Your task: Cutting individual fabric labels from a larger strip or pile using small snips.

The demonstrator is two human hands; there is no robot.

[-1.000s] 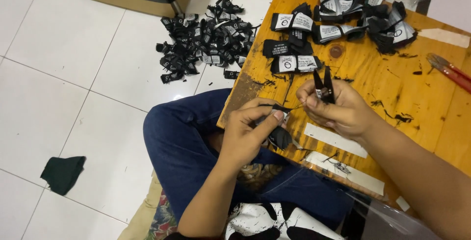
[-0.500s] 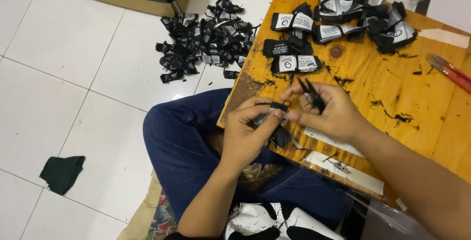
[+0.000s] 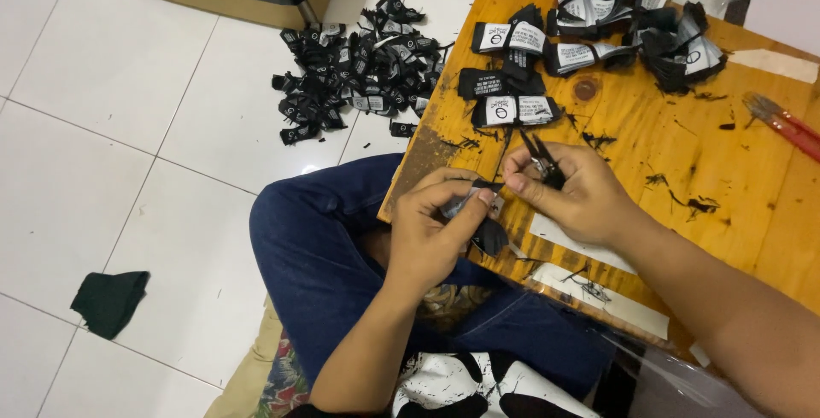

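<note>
— Two hands at the edge of the wooden table (image 3: 683, 153) — what's in them?

— Left hand (image 3: 431, 230) pinches a small black fabric label (image 3: 489, 232); right hand (image 3: 574, 192) grips black thread snips (image 3: 540, 155), fingertips meeting the label.

— Other labels?

— Heaped on the floor (image 3: 363, 59) and table.

— What does the person wear?
— Dark blue jeans (image 3: 342, 247) cover the legs at the near left, and both forearms are bare with no sleeves showing.
— Anything on the left hand (image 3: 431, 234) or right hand (image 3: 568, 196)?
— No gloves, rings or watch visible. Near the bottom edge sits a white garment with black splashes (image 3: 461, 388).
</note>
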